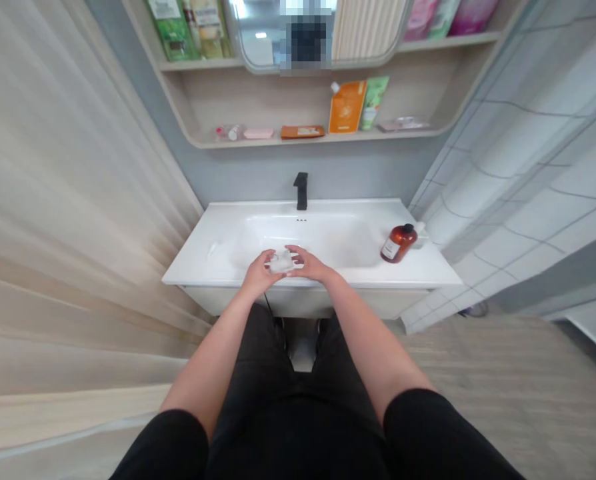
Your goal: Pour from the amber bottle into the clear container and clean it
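Note:
Between my two hands is a small, whitish see-through container (281, 261), over the front rim of the white sink (328, 243). My left hand (259, 272) grips its left side, thumb low and fingers curled behind. On the right side, my right hand (311, 264) holds it the same way. The container looks like a small clear dish or box; its exact kind and any contents are too small to make out. Behind it, at the back of the sink, stands a black faucet (302, 192).
An amber bottle (399, 243) with a black cap stands on the counter's right side, a whitish item behind it. Above, a wall shelf (258, 141) holds an orange pouch (347, 108), a green tube (375, 102) and small items. A beige curtain (78, 220) hangs at left.

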`<state>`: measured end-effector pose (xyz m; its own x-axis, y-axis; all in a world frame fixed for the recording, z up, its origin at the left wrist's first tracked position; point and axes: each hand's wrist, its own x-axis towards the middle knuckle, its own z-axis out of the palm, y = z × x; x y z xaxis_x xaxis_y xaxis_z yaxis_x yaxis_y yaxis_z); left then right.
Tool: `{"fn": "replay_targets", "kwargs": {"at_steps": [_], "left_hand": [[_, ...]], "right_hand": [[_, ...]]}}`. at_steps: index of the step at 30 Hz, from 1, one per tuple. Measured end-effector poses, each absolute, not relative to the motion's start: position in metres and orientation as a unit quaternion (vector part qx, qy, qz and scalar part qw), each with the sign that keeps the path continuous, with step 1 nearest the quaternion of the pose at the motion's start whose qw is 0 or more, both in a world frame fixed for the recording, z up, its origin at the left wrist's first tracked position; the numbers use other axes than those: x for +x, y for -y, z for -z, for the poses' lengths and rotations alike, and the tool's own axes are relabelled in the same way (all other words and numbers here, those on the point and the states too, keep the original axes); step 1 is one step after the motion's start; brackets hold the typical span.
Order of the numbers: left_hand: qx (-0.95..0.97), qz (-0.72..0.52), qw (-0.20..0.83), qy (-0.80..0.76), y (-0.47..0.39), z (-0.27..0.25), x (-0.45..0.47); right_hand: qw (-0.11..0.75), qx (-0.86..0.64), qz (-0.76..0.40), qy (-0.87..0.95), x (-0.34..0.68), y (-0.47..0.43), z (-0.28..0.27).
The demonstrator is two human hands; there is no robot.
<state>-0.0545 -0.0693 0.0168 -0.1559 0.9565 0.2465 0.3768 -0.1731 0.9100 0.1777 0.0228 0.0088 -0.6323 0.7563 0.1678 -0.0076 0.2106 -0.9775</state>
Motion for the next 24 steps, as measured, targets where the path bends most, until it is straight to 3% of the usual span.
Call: {"fn": "replay_targets", "kwargs": {"at_steps": [6,10,15,20,24], "left_hand": [[0.448,-0.537,0.082,-0.710,0.117,-0.041,-0.131],[0.358,-0.510,-0.004,-0.783,0.137,-0.054,-0.199],[0.291,-0.435,-0.008,-0.852,0.137,-0.055,-0.256],[0.285,-0.438,0.003,-0.853,0.121,-0.045,-0.269],[0.307,-0.446,0.006,-0.841,0.115,-0.039,-0.265]], "right_hand": [[0.362,-0.297,-0.579,0.668,0.184,-0.021,-0.008],[0.374,-0.304,-0.570,0.665,0.181,-0.023,-0.003],[0.378,-0.329,-0.550,0.668,0.180,-0.028,0.003],[0.367,-0.354,-0.520,0.685,0.175,-0.026,-0.004],[0.426,-0.439,-0.377,0.695,0.180,-0.012,-0.016]]}}
